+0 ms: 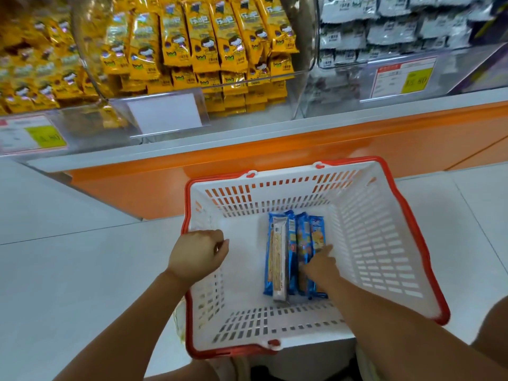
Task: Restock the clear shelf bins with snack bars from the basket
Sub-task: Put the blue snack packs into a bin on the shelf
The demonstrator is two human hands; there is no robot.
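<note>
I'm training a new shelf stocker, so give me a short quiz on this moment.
1. True or false: the basket is empty.
2. Which hand touches the blue snack bars: A, the left hand, or B, the right hand?
3. Fill in: the clear bin just left of the white packs holds ____ packs.
Key: 1 false, blue snack bars lie in it; 2 B; 3 yellow packs.
</note>
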